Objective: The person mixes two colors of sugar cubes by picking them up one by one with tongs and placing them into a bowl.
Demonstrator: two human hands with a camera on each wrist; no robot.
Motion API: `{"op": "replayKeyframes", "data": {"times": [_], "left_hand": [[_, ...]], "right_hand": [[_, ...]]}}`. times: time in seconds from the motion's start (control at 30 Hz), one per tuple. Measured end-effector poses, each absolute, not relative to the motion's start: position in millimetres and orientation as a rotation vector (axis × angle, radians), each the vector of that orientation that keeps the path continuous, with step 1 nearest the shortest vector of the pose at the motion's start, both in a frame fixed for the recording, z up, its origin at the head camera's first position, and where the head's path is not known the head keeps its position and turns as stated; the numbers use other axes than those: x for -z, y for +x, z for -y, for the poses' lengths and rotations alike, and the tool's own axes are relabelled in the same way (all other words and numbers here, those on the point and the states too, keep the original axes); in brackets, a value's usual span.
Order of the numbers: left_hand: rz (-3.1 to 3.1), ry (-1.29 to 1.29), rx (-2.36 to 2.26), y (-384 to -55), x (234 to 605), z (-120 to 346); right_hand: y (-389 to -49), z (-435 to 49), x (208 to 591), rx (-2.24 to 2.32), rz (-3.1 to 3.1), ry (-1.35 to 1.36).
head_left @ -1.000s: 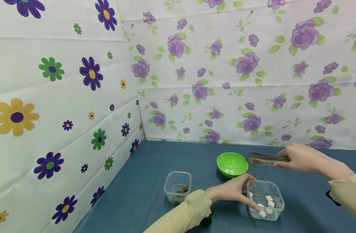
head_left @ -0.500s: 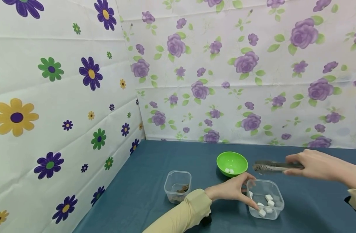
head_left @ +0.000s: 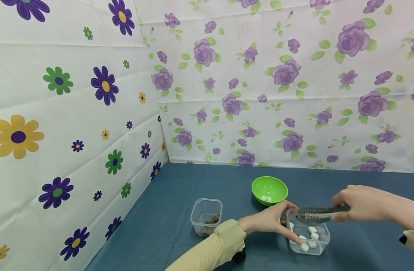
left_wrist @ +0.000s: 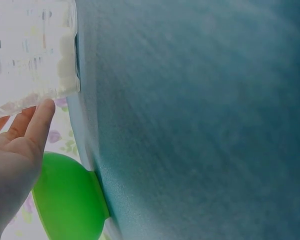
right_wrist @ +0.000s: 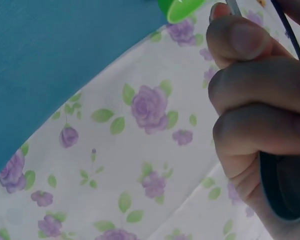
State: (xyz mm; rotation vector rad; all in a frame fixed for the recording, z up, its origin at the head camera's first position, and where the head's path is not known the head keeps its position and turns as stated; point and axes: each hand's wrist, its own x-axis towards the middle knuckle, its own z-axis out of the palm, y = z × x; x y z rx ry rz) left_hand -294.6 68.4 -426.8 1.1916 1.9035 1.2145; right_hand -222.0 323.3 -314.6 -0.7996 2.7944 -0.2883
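My left hand point(head_left: 267, 220) holds a clear plastic container point(head_left: 319, 250) at its left side, with the thumb at the front and the fingers towards the back. Several small white cubes point(head_left: 313, 230) lie inside it. In the left wrist view, fingertips touch the container's wall point(left_wrist: 37, 65). My right hand point(head_left: 364, 203) grips metal tongs point(head_left: 315, 215), whose perforated tips hang over the container's back part. No cube shows between the tips. In the right wrist view, the fingers point(right_wrist: 262, 95) curl round the tongs' dark handle point(right_wrist: 282, 192).
Behind the container stands a green bowl point(head_left: 274, 186) with a few white cubes in it. To the left, another clear container point(head_left: 197, 222) holds brown pieces point(head_left: 214, 219). Flowered sheets point(head_left: 234, 128) hang behind and left of the blue table point(head_left: 152, 226).
The tongs have drawn away from the bowl's rim, gone right, then come down and left over the container. The left hand and the container have stayed in place.
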Motion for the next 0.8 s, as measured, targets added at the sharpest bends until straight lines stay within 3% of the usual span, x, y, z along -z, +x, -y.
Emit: {"op": "replayKeyframes", "data": {"times": [0.8], "left_hand": [[-1.909,1.203,-1.201,-295,425,-67]], "right_hand": [[-231,-280,337,0.07,-2.873,-0.716]]}}
